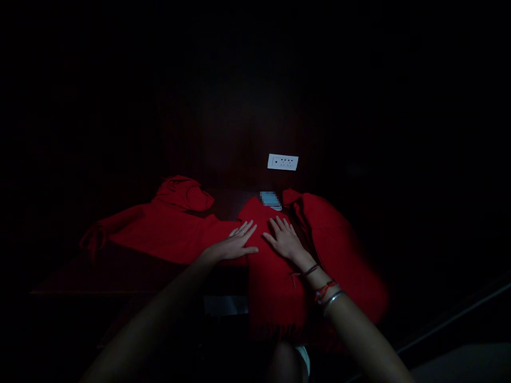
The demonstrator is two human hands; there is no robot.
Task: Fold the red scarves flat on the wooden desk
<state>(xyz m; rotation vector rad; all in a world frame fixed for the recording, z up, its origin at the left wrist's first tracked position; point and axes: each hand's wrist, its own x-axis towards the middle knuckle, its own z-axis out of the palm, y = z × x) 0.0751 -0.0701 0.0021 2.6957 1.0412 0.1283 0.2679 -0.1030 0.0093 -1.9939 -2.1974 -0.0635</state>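
Note:
Red cloth with a fringed end, which looks like a scarf (275, 287), lies over the table and hangs down past its front edge. Flat on the red cloth, with fingers stretched out, rests my left hand (236, 243); a ring shows on one finger. My right hand (285, 239) is spread palm down on the scarf's upper part, a short way to the right. Bracelets circle my right wrist. Another stretch of red cloth (159, 231) reaches out to the left and ends in a crumpled heap. To the right lies a bulky red fabric piece (335, 250).
A white socket plate (283, 162) is on the dark wall behind. Below it lies a small light-blue item (270, 199), partly blurred out. The dark table (120, 282) has its front edge at the lower left. Most surroundings are too dark to make out.

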